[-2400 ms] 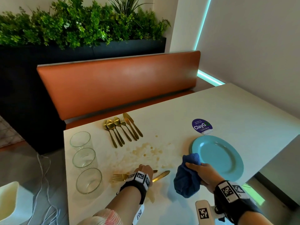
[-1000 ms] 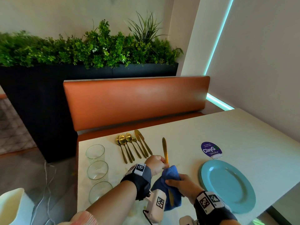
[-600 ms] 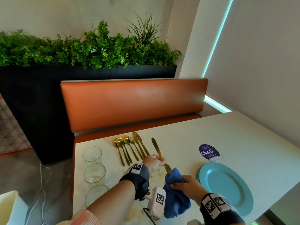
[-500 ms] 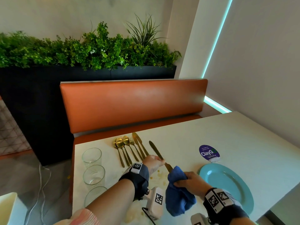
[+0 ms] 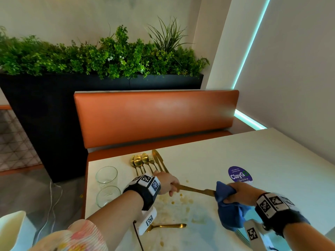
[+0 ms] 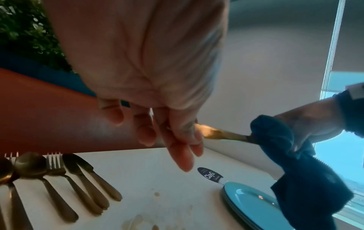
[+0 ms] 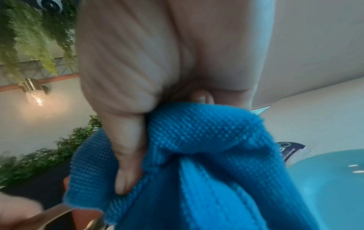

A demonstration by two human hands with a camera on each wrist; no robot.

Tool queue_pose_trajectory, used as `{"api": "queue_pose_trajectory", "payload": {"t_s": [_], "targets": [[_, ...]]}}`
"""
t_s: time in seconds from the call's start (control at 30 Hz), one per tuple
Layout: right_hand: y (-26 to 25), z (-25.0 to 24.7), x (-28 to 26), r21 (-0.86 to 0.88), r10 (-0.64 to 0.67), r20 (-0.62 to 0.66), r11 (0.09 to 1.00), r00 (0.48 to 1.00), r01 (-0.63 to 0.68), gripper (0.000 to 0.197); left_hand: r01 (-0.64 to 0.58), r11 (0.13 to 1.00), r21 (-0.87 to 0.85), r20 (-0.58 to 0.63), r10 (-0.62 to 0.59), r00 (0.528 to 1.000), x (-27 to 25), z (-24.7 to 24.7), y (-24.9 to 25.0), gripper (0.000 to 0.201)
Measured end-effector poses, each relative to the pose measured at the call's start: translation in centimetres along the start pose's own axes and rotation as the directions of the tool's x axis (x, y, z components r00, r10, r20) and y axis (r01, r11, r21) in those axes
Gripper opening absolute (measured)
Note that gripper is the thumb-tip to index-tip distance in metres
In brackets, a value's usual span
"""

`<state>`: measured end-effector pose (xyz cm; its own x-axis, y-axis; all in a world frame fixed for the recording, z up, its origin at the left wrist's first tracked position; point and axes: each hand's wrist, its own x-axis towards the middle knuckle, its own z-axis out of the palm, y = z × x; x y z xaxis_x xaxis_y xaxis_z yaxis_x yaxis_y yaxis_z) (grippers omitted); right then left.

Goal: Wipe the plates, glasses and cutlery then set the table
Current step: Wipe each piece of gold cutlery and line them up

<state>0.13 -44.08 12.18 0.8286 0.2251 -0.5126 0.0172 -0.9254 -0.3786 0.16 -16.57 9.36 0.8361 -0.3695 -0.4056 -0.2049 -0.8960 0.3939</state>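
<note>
My left hand (image 5: 169, 183) (image 6: 173, 135) grips the handle of a gold knife (image 5: 196, 190) (image 6: 222, 135), held level above the white table (image 5: 235, 153). My right hand (image 5: 239, 193) grips a blue cloth (image 5: 229, 209) (image 6: 295, 163) (image 7: 206, 155) bunched around the knife's blade end, which is hidden inside it. More gold cutlery (image 5: 148, 162) (image 6: 59, 179) lies in a row at the table's far left. A gold fork (image 5: 167, 226) lies near my left wrist. Two empty glasses (image 5: 107, 175) stand along the left edge. Teal plates (image 6: 254, 205) (image 7: 331, 179) are stacked under my right hand.
Brown spill stains (image 5: 181, 200) mark the table below the knife. A purple ClayGo sticker (image 5: 239, 175) sits beyond my right hand. An orange bench back (image 5: 155, 116) and a black planter with greenery (image 5: 108, 55) stand behind the table. A wall runs along the right.
I lifted the knife off the table while the fork stayed down. The knife swung from upright to level, and the cloth now wraps its blade end.
</note>
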Motion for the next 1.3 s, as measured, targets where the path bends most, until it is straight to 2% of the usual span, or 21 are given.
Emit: {"api": "queue_pose_trajectory", "payload": {"t_s": [0.07, 0.13, 0.23, 0.33, 0.4, 0.5, 0.57, 0.63, 0.73, 0.83, 0.93, 1.0, 1.07, 1.2, 1.3], "targets": [[0.9, -0.7, 0.4, 0.011, 0.017, -0.080, 1.000, 0.997, -0.016, 0.013, 0.020, 0.995, -0.093, 0.031, -0.018, 0.999, -0.1, -0.1, 0.2, 0.026], [1.6, -1.0, 0.8, 0.118, 0.064, -0.224, 0.992, 0.973, -0.038, 0.008, 0.036, 0.982, -0.184, 0.033, -0.030, 0.999, -0.2, -0.2, 0.2, 0.026], [1.8, -0.8, 1.4, 0.354, 0.226, -0.423, 0.933, 0.878, -0.070, 0.016, 0.080, 0.947, -0.312, 0.016, -0.079, 0.997, -0.2, 0.1, 0.1, 0.027], [2.2, 0.2, 2.5, 0.581, 0.392, -0.471, 0.812, 0.790, -0.056, 0.031, 0.102, 0.904, -0.414, 0.014, -0.106, 0.994, -0.3, 0.8, 0.0, 0.027], [2.2, 0.7, 3.0, 0.646, 0.434, -0.467, 0.762, 0.770, -0.038, 0.033, 0.115, 0.902, -0.417, 0.048, -0.105, 0.993, -0.4, 1.3, -0.2, 0.027], [2.4, 0.4, 2.7, 0.689, 0.460, -0.476, 0.725, 0.750, -0.007, 0.030, 0.151, 0.931, -0.333, 0.100, -0.124, 0.987, -1.1, 1.2, -0.9, 0.028], [3.0, 0.1, 2.4, 0.712, 0.456, -0.456, 0.702, 0.764, 0.006, 0.024, 0.184, 0.931, -0.314, 0.087, -0.165, 0.982, -1.7, 0.7, -1.8, 0.029], [2.9, 0.5, 2.2, 0.757, 0.437, -0.392, 0.654, 0.810, 0.014, 0.027, 0.208, 0.893, -0.399, 0.020, -0.219, 0.976, -1.9, 0.4, -2.5, 0.029], [0.4, 2.1, 1.9, 0.871, 0.349, -0.274, 0.486, 0.896, 0.078, 0.030, 0.202, 0.777, -0.596, -0.056, -0.291, 0.955, -1.5, 0.3, -1.9, 0.029], [-3.4, 3.7, 2.3, 0.900, 0.262, -0.175, 0.434, 0.949, 0.046, 0.034, 0.168, 0.674, -0.719, -0.039, -0.281, 0.959, -1.2, 0.7, 0.3, 0.029], [-6.7, 4.5, 3.0, 0.896, 0.192, -0.138, 0.443, 0.972, 0.039, 0.047, 0.117, 0.634, -0.764, -0.011, -0.194, 0.981, -0.7, 2.3, 2.4, 0.025], [-7.8, 4.5, 3.5, 0.913, 0.170, -0.148, 0.403, 0.974, 0.068, 0.038, 0.096, 0.607, -0.789, -0.013, -0.172, 0.985, -0.6, 3.4, 3.3, 0.018], [-8.4, 4.1, 3.6, 0.923, 0.119, -0.159, 0.370, 0.980, 0.104, 0.022, 0.083, 0.567, -0.820, -0.029, -0.185, 0.982, -0.4, 4.0, 3.8, 0.022], [-8.9, 4.2, 3.9, 0.869, 0.023, -0.116, 0.486, 0.993, 0.090, 0.025, 0.068, 0.559, -0.826, -0.048, -0.191, 0.980, -0.7, 4.1, 4.0, 0.025], [-8.8, 4.7, 4.4, 0.806, 0.072, -0.155, 0.586, 0.985, 0.084, 0.035, 0.100, 0.521, -0.848, 0.007, -0.178, 0.984, -0.8, 4.2, 4.2, 0.027]]}}
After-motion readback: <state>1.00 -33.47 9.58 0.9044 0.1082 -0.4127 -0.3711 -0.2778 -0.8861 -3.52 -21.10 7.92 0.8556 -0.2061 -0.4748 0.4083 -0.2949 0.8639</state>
